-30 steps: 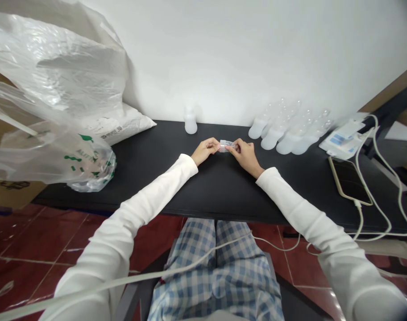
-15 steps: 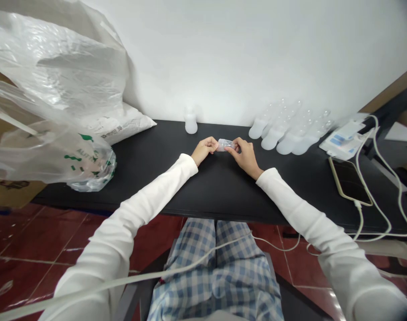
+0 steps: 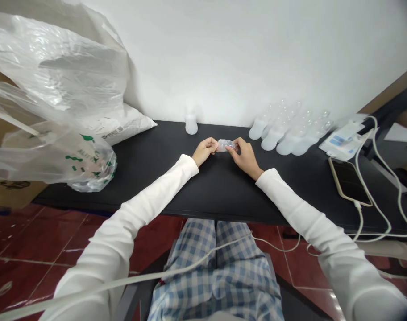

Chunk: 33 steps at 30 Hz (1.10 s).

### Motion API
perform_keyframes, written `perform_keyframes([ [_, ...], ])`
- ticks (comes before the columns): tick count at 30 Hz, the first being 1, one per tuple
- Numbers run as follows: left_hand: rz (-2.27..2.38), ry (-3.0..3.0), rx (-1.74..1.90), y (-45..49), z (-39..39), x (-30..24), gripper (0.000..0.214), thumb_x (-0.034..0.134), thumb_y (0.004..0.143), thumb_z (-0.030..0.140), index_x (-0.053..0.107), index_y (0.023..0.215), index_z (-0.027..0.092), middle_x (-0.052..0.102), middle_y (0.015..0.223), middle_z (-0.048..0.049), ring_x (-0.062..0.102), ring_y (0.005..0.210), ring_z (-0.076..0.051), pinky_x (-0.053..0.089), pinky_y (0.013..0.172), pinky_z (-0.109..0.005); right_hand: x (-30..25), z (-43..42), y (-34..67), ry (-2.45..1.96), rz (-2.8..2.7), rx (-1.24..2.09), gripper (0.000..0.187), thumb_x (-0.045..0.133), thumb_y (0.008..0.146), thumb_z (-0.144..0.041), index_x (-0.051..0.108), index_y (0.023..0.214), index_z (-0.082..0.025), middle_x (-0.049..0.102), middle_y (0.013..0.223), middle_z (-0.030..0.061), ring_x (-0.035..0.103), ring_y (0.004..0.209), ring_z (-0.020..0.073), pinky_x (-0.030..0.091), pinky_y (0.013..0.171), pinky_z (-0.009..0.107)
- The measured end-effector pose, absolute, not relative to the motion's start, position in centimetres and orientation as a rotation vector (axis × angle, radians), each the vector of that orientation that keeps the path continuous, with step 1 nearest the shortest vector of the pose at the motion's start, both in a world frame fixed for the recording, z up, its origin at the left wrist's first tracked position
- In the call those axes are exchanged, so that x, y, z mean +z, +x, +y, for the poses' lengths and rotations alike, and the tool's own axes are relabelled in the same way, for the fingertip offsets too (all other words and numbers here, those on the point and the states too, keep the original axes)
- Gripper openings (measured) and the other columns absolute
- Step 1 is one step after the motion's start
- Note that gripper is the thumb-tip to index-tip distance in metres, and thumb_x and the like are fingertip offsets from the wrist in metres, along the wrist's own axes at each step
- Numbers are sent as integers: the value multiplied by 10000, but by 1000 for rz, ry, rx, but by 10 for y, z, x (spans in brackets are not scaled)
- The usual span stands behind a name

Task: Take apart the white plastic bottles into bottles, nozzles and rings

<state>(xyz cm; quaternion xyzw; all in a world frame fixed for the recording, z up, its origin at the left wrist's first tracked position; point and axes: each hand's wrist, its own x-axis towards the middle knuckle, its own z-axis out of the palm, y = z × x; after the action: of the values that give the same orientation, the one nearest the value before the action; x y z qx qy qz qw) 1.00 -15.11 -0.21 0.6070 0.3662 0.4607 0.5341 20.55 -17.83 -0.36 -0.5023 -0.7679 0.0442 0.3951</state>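
Between my two hands, above the middle of the black tabletop, is a small clear plastic piece (image 3: 223,145), shaped like a short tube or cap. My left hand (image 3: 206,150) pinches its left end with thumb and fingertips. The fingers of my right hand (image 3: 243,154) close on the other end and partly cover it. Behind my left hand stands a whitish bottle (image 3: 191,125) by the wall. Several similar bottles (image 3: 285,140) with clear rounded tops are grouped beyond my right hand.
The black table (image 3: 146,169) meets a white wall. Large plastic sacks (image 3: 56,76) and a printed clear bag (image 3: 89,160) fill the left side. On the right are a phone (image 3: 350,180) with a white cable and a white-and-blue packet (image 3: 340,140). Another cable crosses my lap.
The clear piece has turned slightly between my fingertips. Both hands keep their grip and stay almost in place.
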Motion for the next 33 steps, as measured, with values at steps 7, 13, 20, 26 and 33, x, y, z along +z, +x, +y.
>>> perform_keyframes([
  [7,852,1583,1143,12,-152,-6,300,752,812,453,645,882,181,688,886,-29,617,857,-153,448,780,-287,-2,-179,206,-1298,-1749,236,483,418,948,-725,458,865,-251,619,756,16,572,651,180,449,695,353],
  [13,951,1758,1107,12,-154,-7,266,710,854,426,712,954,179,733,961,-44,638,888,-170,425,732,-285,1,-179,207,-1285,-1675,358,501,424,928,-750,406,828,-259,562,711,-5,551,640,162,436,653,321],
  [20,963,1949,1143,10,-159,-2,193,656,903,393,705,913,207,735,957,-29,617,904,-172,455,763,-296,-1,-178,207,-1370,-1732,439,501,370,955,-730,448,865,-244,593,747,-8,553,650,161,430,782,358],
  [26,855,1910,1146,12,-161,-2,258,640,911,449,662,896,192,722,955,-30,632,891,-162,466,809,-298,-4,-178,206,-1401,-1848,394,444,431,978,-635,545,1116,-228,705,1071,68,647,918,235,361,1007,479],
  [33,836,1772,1121,11,-157,-6,278,676,887,442,620,831,175,663,795,0,559,713,-121,413,731,-273,-6,-175,209,-1284,-1899,445,393,508,968,-581,603,1127,-235,720,1128,87,651,1007,259,408,987,470],
])
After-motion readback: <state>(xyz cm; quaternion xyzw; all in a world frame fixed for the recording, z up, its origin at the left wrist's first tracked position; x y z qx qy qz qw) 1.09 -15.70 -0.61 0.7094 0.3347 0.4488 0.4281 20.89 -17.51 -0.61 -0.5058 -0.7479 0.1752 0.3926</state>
